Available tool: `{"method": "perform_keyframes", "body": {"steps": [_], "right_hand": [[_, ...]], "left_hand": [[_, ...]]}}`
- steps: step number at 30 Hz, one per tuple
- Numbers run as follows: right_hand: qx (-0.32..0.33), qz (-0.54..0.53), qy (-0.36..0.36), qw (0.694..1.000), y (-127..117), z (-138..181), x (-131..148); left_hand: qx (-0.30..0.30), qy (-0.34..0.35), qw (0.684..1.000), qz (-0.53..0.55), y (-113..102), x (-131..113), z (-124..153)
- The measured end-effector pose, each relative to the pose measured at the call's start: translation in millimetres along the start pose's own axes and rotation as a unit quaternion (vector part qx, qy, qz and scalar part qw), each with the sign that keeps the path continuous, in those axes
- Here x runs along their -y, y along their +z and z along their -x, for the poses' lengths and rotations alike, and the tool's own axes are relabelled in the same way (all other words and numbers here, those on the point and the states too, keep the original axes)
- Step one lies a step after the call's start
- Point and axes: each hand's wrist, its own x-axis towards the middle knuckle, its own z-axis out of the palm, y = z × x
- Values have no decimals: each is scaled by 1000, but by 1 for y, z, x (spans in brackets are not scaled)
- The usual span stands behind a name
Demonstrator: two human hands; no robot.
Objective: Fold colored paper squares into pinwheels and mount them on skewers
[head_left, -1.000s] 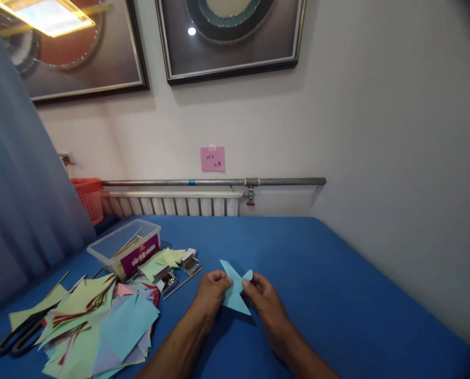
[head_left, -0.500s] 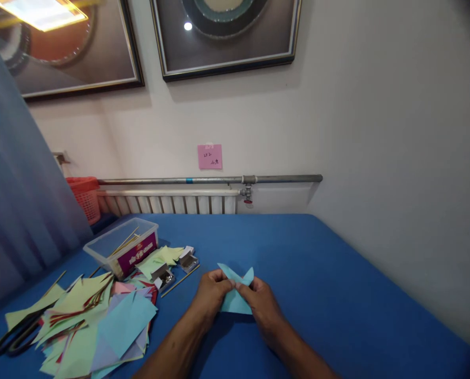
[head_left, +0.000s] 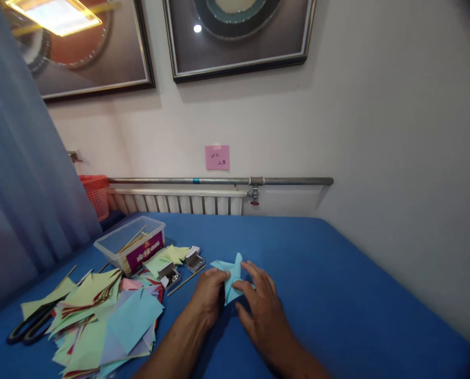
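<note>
A light-blue paper pinwheel (head_left: 233,284), with its corners folded in toward the middle, is held just above the blue table. My left hand (head_left: 212,290) pinches it from the left, thumb on top near the centre. On the other side my right hand (head_left: 261,302) has its fingers spread, the fingertips touching the paper's right part and the thumb apart below. The hand partly hides that side of the paper. A thin wooden stick (head_left: 186,280) lies on the table left of the hands, beside two small open boxes (head_left: 170,276) of metal bits.
At the left are a pile of coloured paper sheets (head_left: 134,318), black-handled scissors (head_left: 37,322) and a clear plastic tub (head_left: 130,245) with sticks. Some cut yellow-green paper (head_left: 166,258) lies by the tub. A radiator (head_left: 179,202) and pipe run behind the blue table (head_left: 338,300).
The paper has turned, and more folded points show around its middle. My right hand has let go of its pinch and spread its fingers. The view has shifted slightly left.
</note>
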Motion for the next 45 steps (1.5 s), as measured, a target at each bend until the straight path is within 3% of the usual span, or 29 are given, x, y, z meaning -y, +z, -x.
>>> {"method": "perform_keyframes", "body": {"steps": [8,14,17,20,24,26,38,45], "right_hand": [[4,75,-66,995,1,-6,-2],[20,30,-46,998,-3,-7,-7],[14,-13,-10,1000,-3,-7,-9],[8,-75,69,995,-2,-8,-9],[11,-194,221,956,-1,-11,-4],[7,-239,264,934,0,-14,-3],[14,-333,335,881,1,-20,-5],[0,-321,362,875,5,-20,-9]], "left_hand": [[11,-11,1000,6,3,-1,3],[-13,-14,1000,-11,0,0,1],[1,-11,1000,-22,2,-1,3],[1,-5,999,-43,3,-1,4],[-5,-6,996,-87,3,2,4],[4,-12,994,-105,3,3,3],[9,35,978,-206,0,3,0],[18,46,971,-233,-2,6,-4]]}}
